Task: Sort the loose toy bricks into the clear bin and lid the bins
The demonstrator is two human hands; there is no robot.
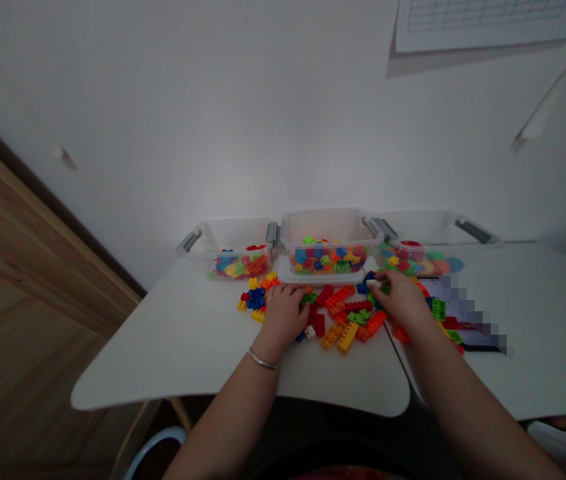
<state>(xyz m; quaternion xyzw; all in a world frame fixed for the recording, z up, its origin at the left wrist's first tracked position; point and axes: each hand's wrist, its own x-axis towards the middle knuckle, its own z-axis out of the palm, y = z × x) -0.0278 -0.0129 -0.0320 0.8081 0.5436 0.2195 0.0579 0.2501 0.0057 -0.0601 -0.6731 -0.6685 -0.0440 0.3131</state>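
My left hand [285, 319], with a bracelet on its wrist, rests palm down on the pile of toy bricks, fingers apart and bent over some of them. Green and orange pieces lie by its fingertips; what is under the palm is hidden. My right hand [405, 298] is at the right of the pile, thumb and fingers pinched on a small white brick [373, 284]. Dark blue bricks [363, 289] touch this spot. Between the hands lie red, orange and green bricks, with a yellow brick [347, 338] nearest me. A blue piece [256, 299] sits left of my left hand.
Along the wall stand three clear bins of colourful pieces: a left bin [233, 233], a middle bin [323, 223] and a right bin [427, 227]. A tablet [463, 307] lies right of my right hand, bricks beside it. Two white tabletops [173, 347] meet at a seam.
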